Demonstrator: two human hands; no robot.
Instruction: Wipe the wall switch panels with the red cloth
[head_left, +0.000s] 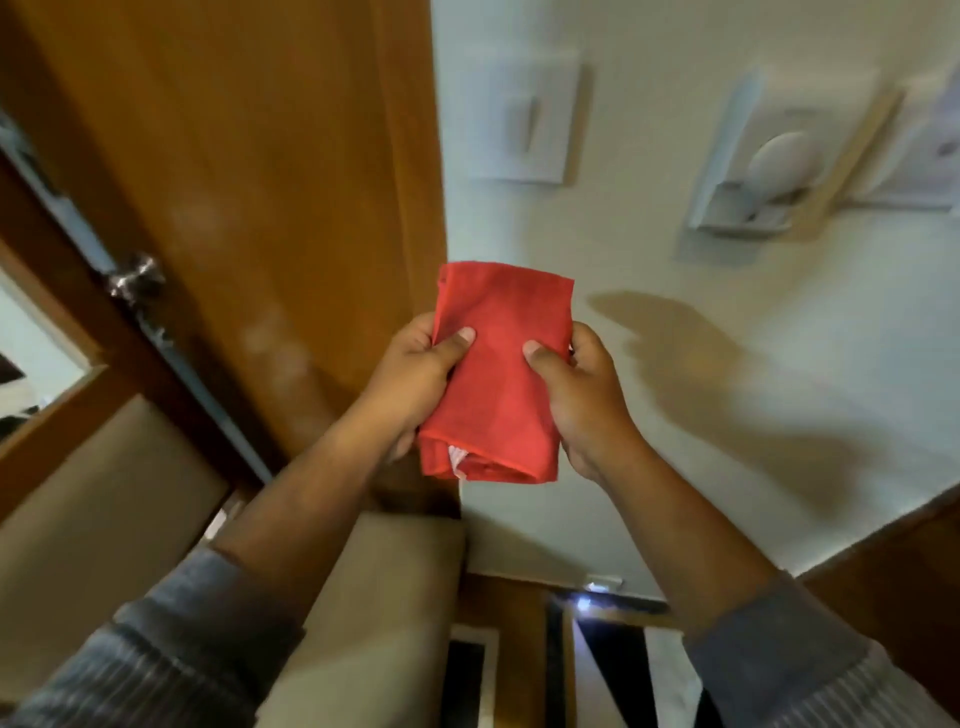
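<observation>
Wiping looks not yet begun, as far as we can judge. We hold the red cloth (498, 374) folded flat in front of us, left hand (415, 379) gripping its left edge and right hand (582, 395) gripping its right edge, thumbs pressed on top, well short of the wall (649, 467). Three white switch panels await above: a plain rocker panel (524, 117), a panel with a round dial (774, 156), and a third panel (930, 150) cut off at the right edge. All three remain for us to wipe. A wooden door (260, 156) with a metal knob (136, 283) stands just left of the panels; nothing blocks our reach.
</observation>
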